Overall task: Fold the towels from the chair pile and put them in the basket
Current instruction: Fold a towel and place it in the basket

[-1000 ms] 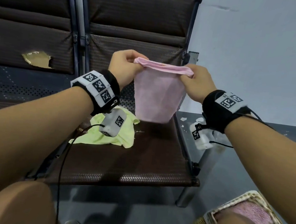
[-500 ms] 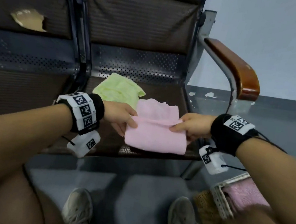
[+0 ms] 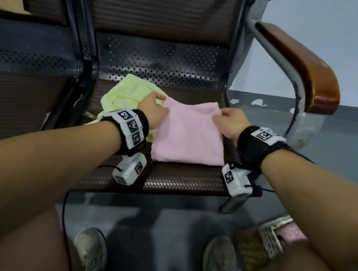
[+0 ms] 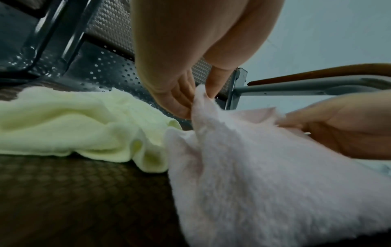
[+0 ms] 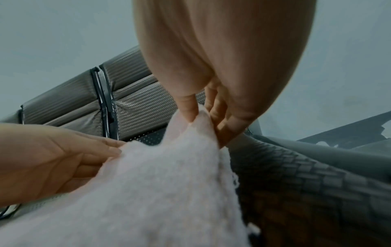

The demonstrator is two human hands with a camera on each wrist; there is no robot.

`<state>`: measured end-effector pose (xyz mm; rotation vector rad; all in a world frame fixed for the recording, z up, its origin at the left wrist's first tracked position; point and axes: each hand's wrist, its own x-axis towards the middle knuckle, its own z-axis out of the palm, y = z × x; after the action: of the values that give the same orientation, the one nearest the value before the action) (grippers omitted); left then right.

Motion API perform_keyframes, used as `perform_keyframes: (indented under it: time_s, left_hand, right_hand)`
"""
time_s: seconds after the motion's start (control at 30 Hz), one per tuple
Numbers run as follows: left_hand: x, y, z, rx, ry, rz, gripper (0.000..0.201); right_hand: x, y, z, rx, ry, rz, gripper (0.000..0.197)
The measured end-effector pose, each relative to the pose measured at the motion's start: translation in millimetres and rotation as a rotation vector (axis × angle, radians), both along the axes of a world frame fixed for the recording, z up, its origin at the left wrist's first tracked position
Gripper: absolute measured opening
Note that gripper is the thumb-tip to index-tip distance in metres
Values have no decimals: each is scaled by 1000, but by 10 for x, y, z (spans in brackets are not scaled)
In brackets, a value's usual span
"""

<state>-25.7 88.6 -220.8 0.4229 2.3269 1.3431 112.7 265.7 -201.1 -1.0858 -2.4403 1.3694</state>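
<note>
A pink towel [image 3: 189, 134] lies folded on the brown woven chair seat [image 3: 180, 179]. My left hand [image 3: 154, 108] pinches its far left corner, seen close in the left wrist view [image 4: 201, 93]. My right hand [image 3: 230, 118] pinches the far right corner, thumb on top of the cloth [image 5: 196, 120]. A crumpled yellow-green towel [image 3: 129, 94] lies on the seat behind and left of the pink one [image 4: 80, 123]. The wicker basket [image 3: 259, 243] stands on the floor at the lower right, with pink cloth [image 3: 293, 233] inside it.
The chair has a brown wooden armrest [image 3: 300, 66] on a grey metal frame at the right. A second seat [image 3: 18, 96] joins on the left. My shoes [image 3: 90, 252] stand on the grey floor below the seat's front edge, knees at both lower corners.
The pink towel hung in the air between both hands, then came down onto the seat. Both hands have since moved from its near half to its far corners.
</note>
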Motion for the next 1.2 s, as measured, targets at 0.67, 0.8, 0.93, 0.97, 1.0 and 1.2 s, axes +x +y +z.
perform_keyframes:
  time_s: [0.67,0.8,0.93,0.97,1.0,1.2]
  left_hand:
    - [430,-499,-60,-367,407,-531,17]
    - [385,-510,32,-241,297,-437,25]
    - [336,-484,64,-92,110,-331,35]
    - [311,-466,45,-70,94,-289,35]
    - [286,-443,12,-68,97,-249,32]
    - [248,-364,-117,-441,110,-125,53]
  right_hand:
    - [565,-251,-9,524,-222,623,21]
    - [609,-207,110,479,-96,501,17]
    - [630,-138,112,230,8,388,23]
    - [619,-141,91,163,24,354,23]
    - [604,-152,63,119,25,323,24]
    - [440,-179,-114,205,-181,236,24]
